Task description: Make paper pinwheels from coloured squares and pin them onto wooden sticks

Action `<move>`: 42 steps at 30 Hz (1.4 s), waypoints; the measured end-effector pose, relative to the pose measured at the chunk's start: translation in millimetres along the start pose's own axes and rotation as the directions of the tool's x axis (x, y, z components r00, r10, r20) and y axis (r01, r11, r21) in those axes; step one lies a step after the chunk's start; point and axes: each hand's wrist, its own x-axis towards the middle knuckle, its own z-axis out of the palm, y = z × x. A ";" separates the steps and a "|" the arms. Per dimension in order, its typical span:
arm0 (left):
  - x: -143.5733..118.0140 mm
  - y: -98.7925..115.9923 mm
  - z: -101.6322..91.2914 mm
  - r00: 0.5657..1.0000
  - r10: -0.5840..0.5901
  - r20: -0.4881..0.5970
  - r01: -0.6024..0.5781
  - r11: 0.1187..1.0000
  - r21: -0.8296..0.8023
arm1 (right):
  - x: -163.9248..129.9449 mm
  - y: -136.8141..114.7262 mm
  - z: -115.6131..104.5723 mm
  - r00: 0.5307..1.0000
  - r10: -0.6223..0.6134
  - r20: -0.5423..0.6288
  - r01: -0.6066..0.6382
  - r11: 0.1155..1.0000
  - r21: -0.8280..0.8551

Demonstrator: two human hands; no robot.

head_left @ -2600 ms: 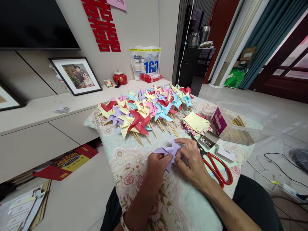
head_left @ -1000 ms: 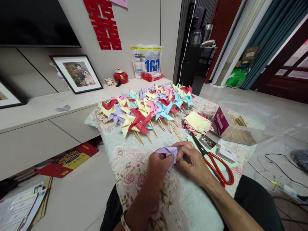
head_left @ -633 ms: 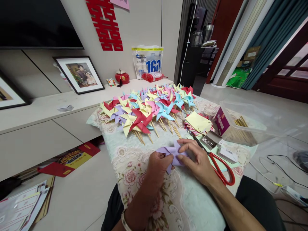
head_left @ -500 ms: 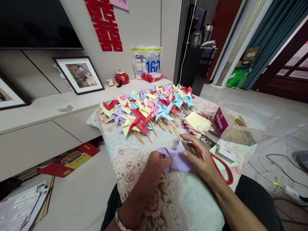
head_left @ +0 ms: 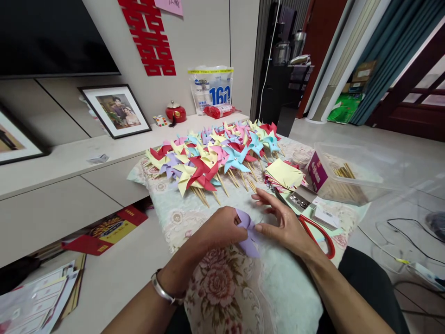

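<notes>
Both of my hands are on a lilac paper pinwheel (head_left: 249, 237), partly folded, just above a floral cloth (head_left: 222, 287). My left hand (head_left: 222, 227) pinches its left side. The thumb and forefinger of my right hand (head_left: 283, 223) hold its right edge, the other fingers spread. Beyond them lies a heap of finished paper pinwheels (head_left: 212, 157) on wooden sticks, in red, yellow, blue, pink and lilac.
Red-handled scissors (head_left: 318, 232) lie under my right wrist. A stack of cut paper squares (head_left: 285, 174), a small metal tin (head_left: 298, 201), a purple box (head_left: 316, 170) and a clear tub of sticks (head_left: 351, 176) sit at the right. A low cabinet (head_left: 69, 185) runs along the left.
The lilac paper has been folded in tighter and turned, so less of it shows. My left arm has come forward into view. Both hands have shifted slightly toward me.
</notes>
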 end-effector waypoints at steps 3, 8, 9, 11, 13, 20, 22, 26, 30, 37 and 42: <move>-0.1 5.5 -3.0 1.000 0.003 0.014 -0.003 1.000 0.014 | -0.4 -2.3 -1.6 0.998 -0.007 0.064 0.005 1.000 0.028; -1.9 22.1 -13.5 0.995 -0.006 0.105 0.007 1.000 -0.011 | -1.9 -5.4 -2.1 0.986 0.049 0.157 -0.068 0.990 0.121; -2.0 25.9 -15.9 0.993 -0.001 0.116 0.001 1.000 -0.003 | -1.8 -5.6 -3.0 0.984 0.056 0.170 -0.082 0.985 0.150; -2.0 32.2 -19.4 0.992 0.004 0.123 -0.008 0.999 0.032 | -1.3 -6.2 -5.3 0.976 0.073 0.205 -0.112 0.976 0.184; -1.7 36.2 -20.6 0.993 0.006 0.115 -0.016 0.997 0.080 | -0.6 -7.6 -7.4 0.967 0.098 0.236 -0.143 0.973 0.182; 0.8 36.2 -10.2 0.996 0.029 0.079 -0.034 0.998 0.056 | 0.7 -14.2 -7.3 0.969 0.152 0.194 -0.159 0.987 0.021; 1.8 36.6 -8.4 0.997 0.037 0.063 -0.041 0.998 0.054 | 0.6 -15.7 -6.7 0.969 0.169 0.179 -0.167 0.986 -0.026; 2.0 44.1 -10.2 0.997 0.057 0.059 -0.060 0.997 0.056 | 0.2 -19.1 -6.8 0.977 0.153 0.151 -0.146 0.988 -0.059; 0.6 57.0 -14.8 0.996 0.064 0.065 -0.070 0.994 0.090 | 0.1 -18.5 -5.5 0.977 0.156 0.143 -0.160 0.987 0.023; 3.4 60.4 -15.9 0.988 0.128 0.089 -0.136 0.987 0.083 | -0.8 -13.0 0.9 0.970 0.196 0.142 -0.215 0.968 0.133; 7.7 51.2 -13.1 0.988 0.097 0.122 -0.099 0.995 0.006 | -1.6 -12.3 3.6 0.976 0.188 0.107 -0.202 0.970 0.139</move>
